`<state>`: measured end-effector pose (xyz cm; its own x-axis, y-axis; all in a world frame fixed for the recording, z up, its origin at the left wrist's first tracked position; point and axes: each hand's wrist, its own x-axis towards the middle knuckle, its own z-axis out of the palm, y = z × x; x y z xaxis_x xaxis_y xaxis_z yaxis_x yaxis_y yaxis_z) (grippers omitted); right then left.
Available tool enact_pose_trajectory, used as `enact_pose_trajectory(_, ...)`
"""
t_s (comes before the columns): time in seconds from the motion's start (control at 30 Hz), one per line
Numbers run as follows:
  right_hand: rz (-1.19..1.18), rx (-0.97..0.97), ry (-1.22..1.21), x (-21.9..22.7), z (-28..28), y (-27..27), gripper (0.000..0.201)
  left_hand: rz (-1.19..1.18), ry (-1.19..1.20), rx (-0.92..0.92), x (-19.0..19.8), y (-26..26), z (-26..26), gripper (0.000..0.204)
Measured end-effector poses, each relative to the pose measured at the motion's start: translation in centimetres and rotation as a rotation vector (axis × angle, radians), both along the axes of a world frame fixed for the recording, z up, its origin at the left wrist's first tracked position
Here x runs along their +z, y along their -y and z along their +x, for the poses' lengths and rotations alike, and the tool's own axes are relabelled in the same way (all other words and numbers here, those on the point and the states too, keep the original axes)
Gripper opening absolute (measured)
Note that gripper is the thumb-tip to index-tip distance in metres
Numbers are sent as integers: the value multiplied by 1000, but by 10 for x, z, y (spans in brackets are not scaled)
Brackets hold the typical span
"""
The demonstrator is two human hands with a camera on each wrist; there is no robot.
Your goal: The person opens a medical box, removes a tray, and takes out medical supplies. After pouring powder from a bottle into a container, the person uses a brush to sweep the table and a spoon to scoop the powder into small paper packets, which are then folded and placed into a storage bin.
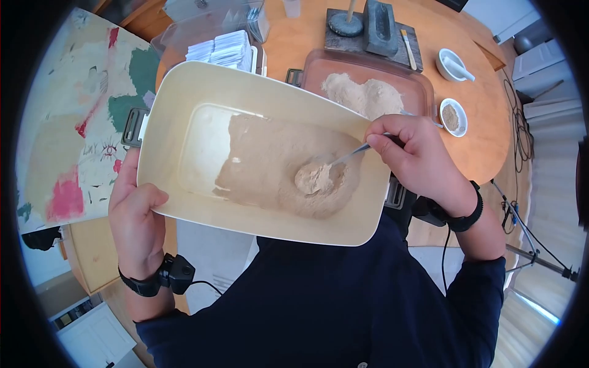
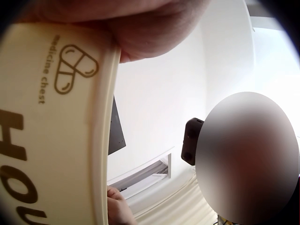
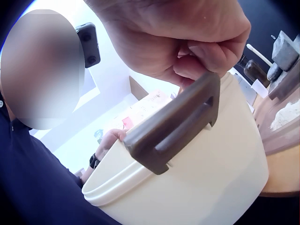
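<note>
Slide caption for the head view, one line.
Left hand grips a cream bin while the right hand holds a utensil in its tan powder.

Powder (image 1: 314,179) hides the lower end of the utensil (image 1: 352,154); the left wrist view crops large lettering (image 2: 18,172).

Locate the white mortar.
In the head view, the mortar stands at upper right on the wooden table, right of the dark board and just beyond the small powder bowl.

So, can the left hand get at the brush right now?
Probably not: the left hand holds the tub, and in the head view the tub and tray lie between it and the brush.
</note>
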<state>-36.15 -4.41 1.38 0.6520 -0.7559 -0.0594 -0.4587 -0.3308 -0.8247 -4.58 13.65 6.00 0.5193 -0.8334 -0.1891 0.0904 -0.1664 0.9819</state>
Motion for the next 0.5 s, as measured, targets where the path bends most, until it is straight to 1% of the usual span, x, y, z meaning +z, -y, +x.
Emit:
enact_pose_trajectory(0.07,-12,-10,45,4,-2,3,9,-21,-31,11,-2,4,2,71)
enact_pose_trajectory(0.17,18,-9,23,17,-2,10,10,-31,-44,31,-4,10,3,72)
enact_pose_trajectory(0.27,-9,27,54,15,1,17,11,-16,-36,73,-1,19,3,66)
enact_pose_trajectory(0.33,-1,25,82,12,-1,23,12,35,-64,3,-4,20,15,59)
enact_pose_trajectory(0.4,6,20,110,14,-1,29,13,41,-79,30,0,24,10,56)
enact_pose_trajectory(0.47,160,-46,57,21,-2,33,14,46,-92,48,2,28,9,54)
enact_pose_trajectory(0.5,155,-49,59,23,-3,35,14,43,-96,39,2,29,10,54)
